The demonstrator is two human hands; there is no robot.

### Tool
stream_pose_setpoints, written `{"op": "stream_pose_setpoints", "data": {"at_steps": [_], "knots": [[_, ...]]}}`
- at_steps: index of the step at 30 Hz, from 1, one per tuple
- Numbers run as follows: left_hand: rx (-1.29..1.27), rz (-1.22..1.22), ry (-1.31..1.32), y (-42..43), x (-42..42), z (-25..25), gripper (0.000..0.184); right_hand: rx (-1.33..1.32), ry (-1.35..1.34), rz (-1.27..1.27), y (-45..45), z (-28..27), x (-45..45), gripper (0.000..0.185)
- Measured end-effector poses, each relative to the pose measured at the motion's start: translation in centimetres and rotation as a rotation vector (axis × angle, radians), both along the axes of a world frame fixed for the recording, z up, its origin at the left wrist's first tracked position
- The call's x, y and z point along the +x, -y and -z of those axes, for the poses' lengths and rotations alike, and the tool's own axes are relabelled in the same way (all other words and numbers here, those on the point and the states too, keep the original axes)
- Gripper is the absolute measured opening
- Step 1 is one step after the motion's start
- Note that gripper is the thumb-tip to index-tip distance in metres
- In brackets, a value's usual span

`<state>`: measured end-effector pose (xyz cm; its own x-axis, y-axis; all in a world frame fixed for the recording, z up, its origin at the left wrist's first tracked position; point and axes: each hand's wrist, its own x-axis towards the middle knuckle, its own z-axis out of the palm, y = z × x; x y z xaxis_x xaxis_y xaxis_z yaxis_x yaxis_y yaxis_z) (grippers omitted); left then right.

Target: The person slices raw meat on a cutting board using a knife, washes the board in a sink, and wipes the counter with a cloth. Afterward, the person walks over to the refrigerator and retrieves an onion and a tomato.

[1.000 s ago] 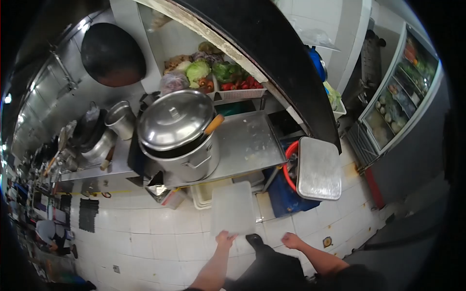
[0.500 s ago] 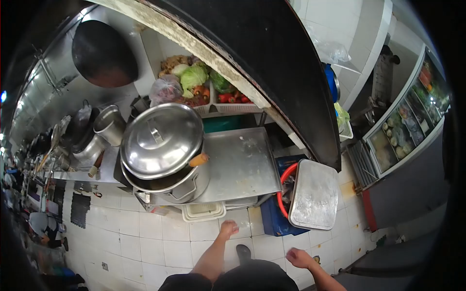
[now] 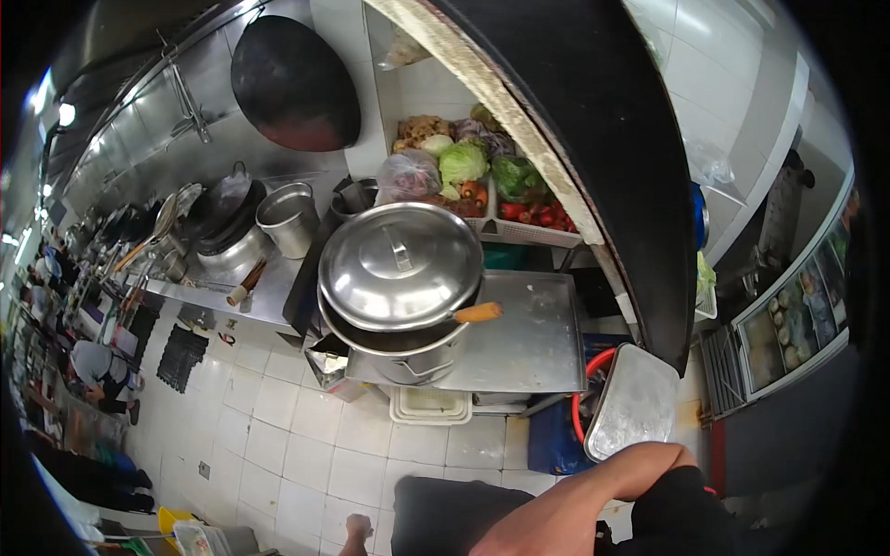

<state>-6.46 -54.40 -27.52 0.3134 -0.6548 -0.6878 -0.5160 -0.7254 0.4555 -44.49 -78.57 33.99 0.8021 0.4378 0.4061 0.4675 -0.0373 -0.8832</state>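
Observation:
My left hand (image 3: 359, 526) hangs low over the tiled floor near the bottom edge. It is small and blurred, its fingers look loosely curled, and I see nothing held. My right forearm crosses in front of my body, elbow bent out to the right. The back of my right hand (image 3: 501, 541) is cut off by the bottom edge, so its fingers are hidden. Ahead, a large steel pot (image 3: 399, 357) stands on a metal table (image 3: 530, 324). Its lid (image 3: 401, 264) sits tilted on top, and an orange-brown handle (image 3: 478, 313) sticks out beneath the lid.
A metal tray (image 3: 635, 403) lies across a red-rimmed tub (image 3: 582, 408) by a blue bin (image 3: 549, 440). Vegetable baskets (image 3: 538, 230) stand behind the pot. A dark hood (image 3: 584, 139) hangs overhead. At left are a steel canister (image 3: 287, 221) and a co-worker (image 3: 97, 366); a glass-door fridge (image 3: 797, 320) is right.
The view has swung left, so the pot and table sit farther right. My right forearm has come up across my body. My left hand appears lower in the view.

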Motion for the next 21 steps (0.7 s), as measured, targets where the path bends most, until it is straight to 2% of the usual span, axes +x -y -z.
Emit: {"op": "stream_pose_setpoints", "data": {"at_steps": [2, 3, 4, 6, 7, 9, 10, 11, 12, 14, 15, 16, 18, 20, 21], "knots": [[0.202, -0.192, -0.108, -0.8, 0.8, 0.0, 0.020, 0.011, 0.171, 0.130, 0.5, 0.4, 2.8, 0.034], [0.173, 0.096, 0.042, -1.1, 1.0, 0.3, 0.018, -0.067, 0.196, 0.203, 1.2, 0.2, 4.5, 0.033], [0.236, 0.389, 0.080, -0.8, 0.7, 0.7, 0.028, -0.073, 0.196, 0.208, 1.7, -0.4, 6.3, 0.033], [0.231, 0.981, 0.174, -0.3, 0.8, 1.6, 0.050, -0.359, 0.247, 0.526, 2.7, -1.3, 10.4, 0.030], [0.171, 0.925, 0.161, 1.0, 1.5, 1.9, 0.045, -0.364, 0.248, 0.546, 3.5, -1.1, 12.9, 0.030], [0.061, 0.893, 0.144, 5.1, 4.7, 2.3, 0.034, -0.130, 0.188, 0.377, 5.1, -1.0, 17.8, 0.027], [-0.016, 0.917, 0.143, 7.7, 6.6, 2.6, 0.029, -0.144, 0.180, 0.408, 6.3, -1.2, 19.9, 0.027], [-0.111, 0.954, 0.148, 10.4, 8.4, 2.3, 0.024, -0.007, 0.145, 0.256, 7.4, -1.4, 21.8, 0.029], [-0.236, 1.011, 0.173, 13.0, 10.7, 2.6, 0.019, 0.133, 0.114, 0.101, 8.4, -1.5, 23.3, 0.032], [-0.661, 1.123, 0.258, 18.8, 14.6, 3.1, 0.011, 0.135, 0.080, 0.054, 10.6, -1.4, 25.7, 0.034], [-0.262, 0.552, -0.208, 21.4, 16.3, 2.1, 0.017, 0.141, 0.044, -0.014, 11.8, -1.3, 26.5, 0.036], [-0.086, -0.234, -0.491, 24.4, 17.9, 0.4, 0.025, 0.157, 0.005, -0.084, 12.7, -1.1, 27.2, 0.037], [-0.200, -0.479, -0.485, 30.0, 19.6, -2.0, 0.013, 0.188, -0.037, -0.146, 13.5, -1.2, 28.2, 0.039], [-0.271, -0.409, -0.565, 34.4, 22.3, -3.1, 0.012, 0.317, -0.014, -0.075, 14.1, -1.6, 28.9, 0.040], [-0.265, -0.401, -0.574, 36.2, 22.8, -3.4, 0.012, 0.240, 0.150, 0.099, 14.1, -1.0, 29.8, 0.042]]}}
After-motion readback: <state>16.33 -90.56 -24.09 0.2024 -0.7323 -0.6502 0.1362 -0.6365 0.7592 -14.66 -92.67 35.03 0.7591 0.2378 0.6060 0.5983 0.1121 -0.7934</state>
